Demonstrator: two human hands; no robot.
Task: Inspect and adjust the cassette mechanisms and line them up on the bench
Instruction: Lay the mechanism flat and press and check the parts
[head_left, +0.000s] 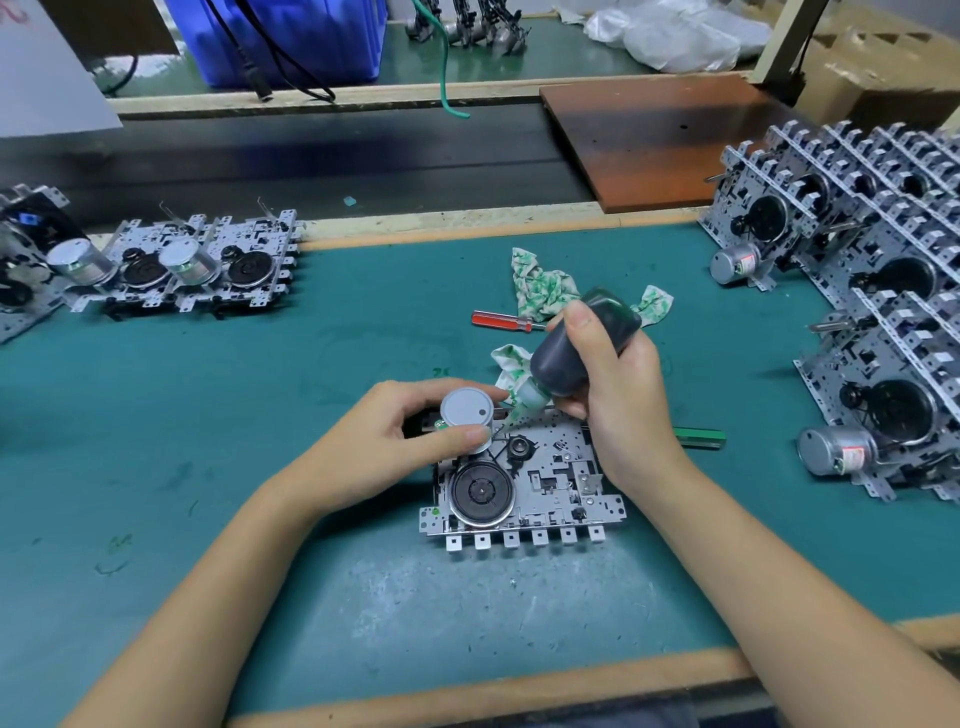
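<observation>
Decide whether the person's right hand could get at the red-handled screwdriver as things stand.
Probably not straight away: the right hand grips a dark squeeze bottle. The red-handled screwdriver lies uncovered on the green mat just beyond it, so the path looks free once the bottle is set down.

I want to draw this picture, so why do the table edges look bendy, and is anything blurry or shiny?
In the head view, the wide lens bows the bench edge; the mechanism under the hands looks sharp, the far blue bin is softer, and light glints on the silver motor cap that the left hand holds.
</observation>
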